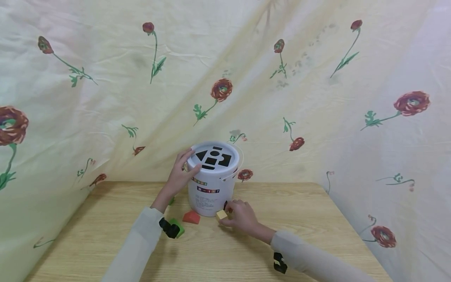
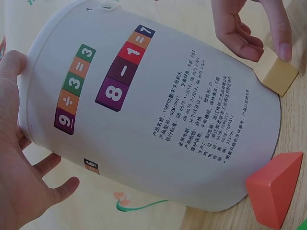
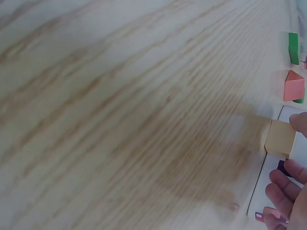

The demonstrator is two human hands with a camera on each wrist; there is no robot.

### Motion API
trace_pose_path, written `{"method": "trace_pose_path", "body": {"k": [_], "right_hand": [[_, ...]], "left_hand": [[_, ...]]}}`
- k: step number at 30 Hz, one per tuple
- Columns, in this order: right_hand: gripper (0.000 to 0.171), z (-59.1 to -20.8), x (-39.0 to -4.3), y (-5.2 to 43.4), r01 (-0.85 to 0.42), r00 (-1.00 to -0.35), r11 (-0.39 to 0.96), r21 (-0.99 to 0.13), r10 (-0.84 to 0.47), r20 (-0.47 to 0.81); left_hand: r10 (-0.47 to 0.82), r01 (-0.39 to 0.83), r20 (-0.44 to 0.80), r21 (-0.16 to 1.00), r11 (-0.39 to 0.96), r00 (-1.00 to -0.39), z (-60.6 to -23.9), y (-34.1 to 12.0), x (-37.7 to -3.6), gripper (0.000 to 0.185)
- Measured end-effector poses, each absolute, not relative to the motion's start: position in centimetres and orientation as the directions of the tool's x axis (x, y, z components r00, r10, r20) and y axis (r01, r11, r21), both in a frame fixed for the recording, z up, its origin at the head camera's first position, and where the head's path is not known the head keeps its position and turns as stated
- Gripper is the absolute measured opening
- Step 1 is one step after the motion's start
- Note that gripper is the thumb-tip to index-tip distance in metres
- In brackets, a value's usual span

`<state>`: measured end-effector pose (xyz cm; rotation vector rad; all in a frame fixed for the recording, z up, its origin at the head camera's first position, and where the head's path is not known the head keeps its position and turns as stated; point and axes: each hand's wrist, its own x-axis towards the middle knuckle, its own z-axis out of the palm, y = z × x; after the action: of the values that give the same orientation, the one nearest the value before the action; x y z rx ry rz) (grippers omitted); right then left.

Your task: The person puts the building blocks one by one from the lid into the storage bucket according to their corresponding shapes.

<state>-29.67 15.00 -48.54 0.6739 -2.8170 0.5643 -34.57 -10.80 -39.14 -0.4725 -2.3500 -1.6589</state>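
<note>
- Left hand (image 1: 179, 174) is wrapped around the rim of the white plastic shape-sorter bucket (image 1: 211, 188), fingers spread wide on its side.
- Right hand (image 1: 241, 217) pinches a small pale yellow wooden cube (image 1: 221, 214) on the wooden table (image 1: 317, 219), right at the bucket's base, about 5 o'clock.
- Red wooden wedge block (image 1: 191, 217) sits at the bucket's 7 o'clock, green block (image 1: 179, 227) just beyond.

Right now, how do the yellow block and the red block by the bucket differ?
Colour: the yellow block is pale yellow, the red block orange-red. Shape: the yellow block is a plain box, the red block has a sloped, wedge-like top. State: the right hand pinches the yellow block, while the red block lies untouched on the table. Both sit at the foot of the white bucket, whose rim the left hand holds.
</note>
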Motion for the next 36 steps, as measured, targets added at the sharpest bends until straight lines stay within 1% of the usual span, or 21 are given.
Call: {"method": "trace_pose_path", "body": {"k": [9,17,20,27,36], "right_hand": [[0.042,-48.9,-29.7,14.6,-0.417,-0.907,0.843,-0.339,-0.363,0.214],[0.04,-49.3,-29.5,14.6,-0.427,-0.901,0.84,-0.335,-0.367,0.23],[0.038,-49.3,-29.3,14.6,-0.433,-0.897,0.844,-0.317,-0.37,0.24],[0.033,-49.5,-28.6,15.0,-0.481,-0.858,0.85,-0.214,-0.405,0.317],[0.029,-49.1,-28.0,15.8,-0.563,-0.811,0.805,-0.189,-0.493,0.314]], "left_hand": [[0.131,0.384,0.362,0.871,0.306,-0.923,-39.1,-10.7,-34.6,0.069],[0.13,0.385,0.362,0.87,0.307,-0.923,-39.1,-10.8,-34.6,0.069],[0.13,0.386,0.363,0.87,0.306,-0.923,-39.1,-10.8,-34.6,0.069],[0.131,0.385,0.362,0.873,0.3,-0.923,-39.1,-10.8,-34.6,0.069],[0.136,0.386,0.361,0.871,0.304,-0.923,-39.1,-10.7,-34.4,0.07]]}}
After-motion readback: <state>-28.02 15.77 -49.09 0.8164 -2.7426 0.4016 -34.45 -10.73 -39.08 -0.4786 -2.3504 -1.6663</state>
